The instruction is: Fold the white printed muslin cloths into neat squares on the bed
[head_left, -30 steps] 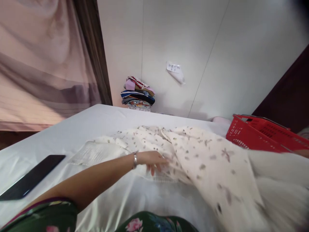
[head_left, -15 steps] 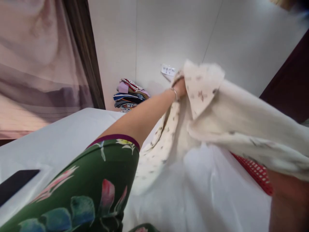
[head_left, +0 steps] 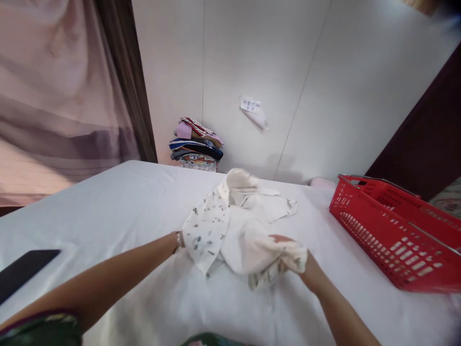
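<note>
One spotted cloth (head_left: 211,223) is bunched on the white cover (head_left: 118,206), not smoothed yet. It is gripped at its four o'clock by the right hand (head_left: 286,263); whether the left hand (head_left: 182,240), near nine, grips cannot be told.

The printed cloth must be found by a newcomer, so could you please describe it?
Find the broad white sheet with a red basket at its right. Near the sheet's middle is a crumpled off-white cloth. Unlike the plain sheet and the colourful folded stack behind, it bears small, scattered dark motifs.
</note>
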Demonstrator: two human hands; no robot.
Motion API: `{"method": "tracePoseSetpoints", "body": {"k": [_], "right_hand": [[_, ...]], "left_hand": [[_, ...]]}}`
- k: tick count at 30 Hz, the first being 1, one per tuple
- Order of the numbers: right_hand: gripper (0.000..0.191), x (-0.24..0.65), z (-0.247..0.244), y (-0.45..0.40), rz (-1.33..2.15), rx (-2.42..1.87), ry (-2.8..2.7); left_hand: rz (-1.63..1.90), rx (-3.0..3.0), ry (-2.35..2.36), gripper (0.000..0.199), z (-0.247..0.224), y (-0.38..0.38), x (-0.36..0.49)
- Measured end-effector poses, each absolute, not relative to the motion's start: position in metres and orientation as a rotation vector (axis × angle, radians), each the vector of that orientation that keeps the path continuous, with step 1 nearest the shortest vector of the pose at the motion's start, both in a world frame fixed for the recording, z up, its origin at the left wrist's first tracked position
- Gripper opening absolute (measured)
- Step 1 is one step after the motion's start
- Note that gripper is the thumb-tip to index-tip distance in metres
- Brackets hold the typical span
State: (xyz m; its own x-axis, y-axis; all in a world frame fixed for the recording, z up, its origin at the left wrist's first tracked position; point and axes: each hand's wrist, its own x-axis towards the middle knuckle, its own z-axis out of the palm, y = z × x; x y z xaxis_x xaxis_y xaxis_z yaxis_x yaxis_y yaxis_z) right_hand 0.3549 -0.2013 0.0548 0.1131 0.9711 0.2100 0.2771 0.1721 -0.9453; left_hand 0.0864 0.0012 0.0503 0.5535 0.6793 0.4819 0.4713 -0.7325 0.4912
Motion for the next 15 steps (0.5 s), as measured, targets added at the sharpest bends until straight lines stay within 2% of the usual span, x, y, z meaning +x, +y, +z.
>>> {"method": "tracePoseSetpoints", "body": {"k": [1, 3, 5, 10, 15], "right_hand": [[0.037, 0.345, 0.049, -0.207, 0.832, -1.311, -1.46], [0.034, 0.326, 0.045, -0.215, 0.824, -1.29, -1.608], [0.035, 0.31, 0.045, -0.219, 0.792, -1.265, -1.725], [0.042, 0.27, 0.041, -0.216, 0.685, -1.221, -1.809], [0.06, 0.238, 0.034, -0.219, 0.857, -1.108, -1.853]], "left_hand": [[0.868, 2.408, 0.996, 0.029, 0.039, -0.002, 0.071], [0.462, 2.105, 1.149, 0.021, 0.026, -0.002, 0.042], [0.271, 1.94, 1.274, 0.015, 0.027, 0.003, 0.018], [0.6, 1.953, 1.478, 0.034, 0.051, -0.027, 0.006], [0.379, 1.737, 0.843, 0.038, 0.04, -0.107, 0.054]]}}
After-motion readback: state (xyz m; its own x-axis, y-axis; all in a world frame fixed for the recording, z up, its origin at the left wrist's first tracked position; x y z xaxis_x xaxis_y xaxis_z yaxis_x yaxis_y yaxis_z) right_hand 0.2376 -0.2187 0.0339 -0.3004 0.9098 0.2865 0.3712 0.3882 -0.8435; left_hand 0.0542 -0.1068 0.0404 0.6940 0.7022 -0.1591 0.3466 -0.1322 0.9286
